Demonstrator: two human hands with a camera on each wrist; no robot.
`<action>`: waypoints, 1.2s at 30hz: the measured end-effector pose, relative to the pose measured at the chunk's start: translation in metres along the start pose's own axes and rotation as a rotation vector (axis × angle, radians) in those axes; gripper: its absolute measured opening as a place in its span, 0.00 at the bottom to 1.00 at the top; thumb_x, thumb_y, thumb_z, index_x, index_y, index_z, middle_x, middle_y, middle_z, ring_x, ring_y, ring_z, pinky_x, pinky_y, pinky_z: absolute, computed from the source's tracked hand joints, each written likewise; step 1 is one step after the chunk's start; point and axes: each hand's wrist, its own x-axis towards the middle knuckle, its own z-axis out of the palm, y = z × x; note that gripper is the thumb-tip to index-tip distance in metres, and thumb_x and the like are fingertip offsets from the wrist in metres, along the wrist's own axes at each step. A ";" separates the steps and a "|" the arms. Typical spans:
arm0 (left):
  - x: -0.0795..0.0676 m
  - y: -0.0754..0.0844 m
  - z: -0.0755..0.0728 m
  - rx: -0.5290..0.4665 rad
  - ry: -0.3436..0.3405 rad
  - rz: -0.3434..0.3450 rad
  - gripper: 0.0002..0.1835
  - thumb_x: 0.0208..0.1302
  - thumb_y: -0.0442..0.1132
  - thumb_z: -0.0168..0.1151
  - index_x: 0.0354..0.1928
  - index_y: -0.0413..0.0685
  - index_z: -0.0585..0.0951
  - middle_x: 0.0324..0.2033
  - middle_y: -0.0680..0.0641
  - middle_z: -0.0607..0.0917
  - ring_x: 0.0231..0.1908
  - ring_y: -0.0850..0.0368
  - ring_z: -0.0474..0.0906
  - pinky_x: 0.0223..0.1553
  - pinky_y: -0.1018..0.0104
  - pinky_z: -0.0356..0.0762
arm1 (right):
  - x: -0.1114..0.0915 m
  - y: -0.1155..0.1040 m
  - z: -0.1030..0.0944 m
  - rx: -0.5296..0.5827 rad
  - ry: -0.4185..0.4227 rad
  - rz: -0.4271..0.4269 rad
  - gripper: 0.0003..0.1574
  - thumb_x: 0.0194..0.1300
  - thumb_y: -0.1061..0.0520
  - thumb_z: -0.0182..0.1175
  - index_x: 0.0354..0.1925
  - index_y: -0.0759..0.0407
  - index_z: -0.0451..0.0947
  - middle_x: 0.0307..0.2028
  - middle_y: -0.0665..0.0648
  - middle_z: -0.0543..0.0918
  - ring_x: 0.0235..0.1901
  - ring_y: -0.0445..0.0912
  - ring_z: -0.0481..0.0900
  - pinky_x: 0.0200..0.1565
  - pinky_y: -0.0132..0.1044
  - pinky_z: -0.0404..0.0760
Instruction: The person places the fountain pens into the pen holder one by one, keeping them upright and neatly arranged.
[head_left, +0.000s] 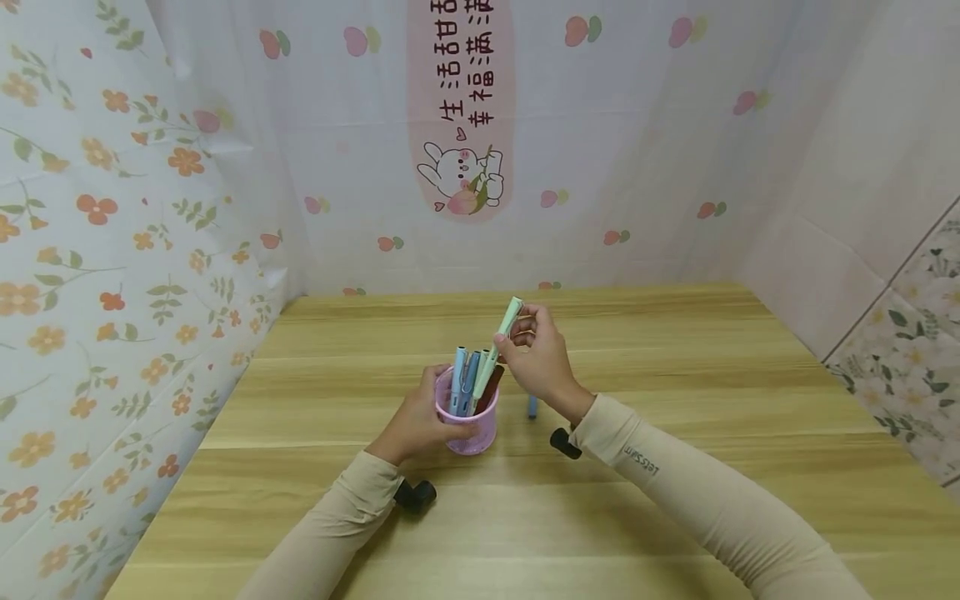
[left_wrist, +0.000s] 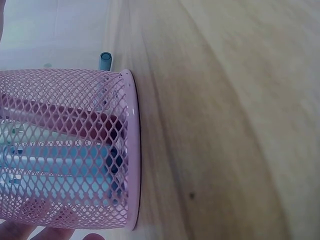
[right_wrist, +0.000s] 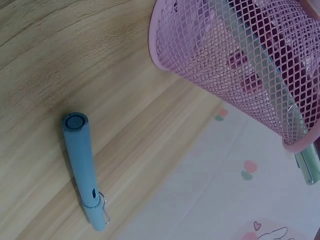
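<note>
A pink mesh pen cup (head_left: 472, 437) stands on the wooden table, and my left hand (head_left: 422, 421) grips it round its left side. Several pens stand in it: a light blue pen (head_left: 457, 379), a darker blue one (head_left: 470, 382) and a dark red one (head_left: 489, 390) among them. My right hand (head_left: 542, 358) pinches a light green pen (head_left: 508, 320) between thumb and fingers, tilted, its lower part inside the cup. On the table right of the cup lies a blue capped pen (right_wrist: 84, 165), partly hidden by my right hand in the head view.
The wooden table (head_left: 300, 400) reaches back to a printed cloth (head_left: 637, 167) with a rabbit picture. A flowered cloth (head_left: 112, 292) hangs at the left. Black wrist mounts (head_left: 415, 497) sit below both wrists.
</note>
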 end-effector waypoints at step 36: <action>-0.001 0.002 0.000 0.015 0.001 -0.005 0.54 0.40 0.41 0.82 0.67 0.43 0.58 0.54 0.39 0.77 0.49 0.47 0.78 0.53 0.51 0.75 | 0.002 0.015 -0.001 -0.110 -0.053 -0.106 0.22 0.66 0.62 0.60 0.55 0.68 0.67 0.43 0.63 0.78 0.42 0.55 0.79 0.45 0.47 0.81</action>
